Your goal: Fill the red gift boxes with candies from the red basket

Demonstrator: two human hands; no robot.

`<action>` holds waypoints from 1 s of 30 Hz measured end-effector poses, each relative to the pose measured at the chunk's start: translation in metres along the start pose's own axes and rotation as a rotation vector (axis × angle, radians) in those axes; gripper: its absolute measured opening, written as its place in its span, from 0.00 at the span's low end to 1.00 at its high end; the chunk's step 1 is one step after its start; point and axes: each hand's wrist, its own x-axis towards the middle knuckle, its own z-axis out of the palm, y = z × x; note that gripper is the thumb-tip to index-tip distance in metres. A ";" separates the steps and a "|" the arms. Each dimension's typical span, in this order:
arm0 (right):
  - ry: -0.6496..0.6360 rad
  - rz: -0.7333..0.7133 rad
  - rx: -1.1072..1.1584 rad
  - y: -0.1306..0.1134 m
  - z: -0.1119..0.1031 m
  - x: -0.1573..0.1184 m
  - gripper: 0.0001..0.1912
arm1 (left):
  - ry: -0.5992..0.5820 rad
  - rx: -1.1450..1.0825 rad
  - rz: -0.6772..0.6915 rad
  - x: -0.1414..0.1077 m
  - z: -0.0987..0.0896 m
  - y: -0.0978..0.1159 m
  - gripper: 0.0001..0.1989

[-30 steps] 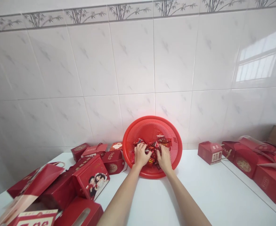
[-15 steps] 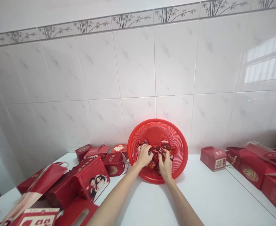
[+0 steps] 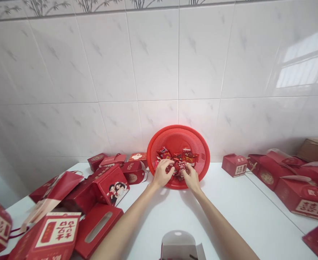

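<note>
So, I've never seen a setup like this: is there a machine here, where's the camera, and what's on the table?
No robot here: these are a person's own bare left hand and right hand. The camera is worn on the head, looking forward and down, so the forearms come in from the bottom. On the white table, a red basket near the tiled wall contains small wrapped packets. Red boxes lie at left and right, and an open box shows at the near edge. Both hands reach in among the packets; whether either firmly holds one is hard to tell.
</note>
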 end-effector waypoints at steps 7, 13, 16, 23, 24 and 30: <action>-0.109 0.015 -0.065 0.005 -0.002 -0.013 0.09 | -0.378 -0.056 -0.148 -0.033 -0.003 0.016 0.12; -0.084 0.032 -0.088 0.011 -0.004 -0.010 0.08 | -0.536 0.183 -0.014 -0.044 0.010 0.018 0.16; -0.059 0.069 -0.125 0.014 -0.010 -0.005 0.10 | -0.555 0.274 -0.027 -0.050 0.019 0.017 0.21; -0.126 0.120 -0.163 0.005 -0.015 -0.003 0.16 | -0.609 0.364 -0.058 -0.040 0.010 0.035 0.12; -0.153 0.127 -0.170 0.000 -0.016 -0.004 0.18 | -0.626 0.357 -0.074 -0.038 0.006 0.039 0.11; -0.243 0.034 -0.374 -0.048 -0.031 0.000 0.17 | -0.648 0.178 -0.151 -0.032 -0.021 0.055 0.10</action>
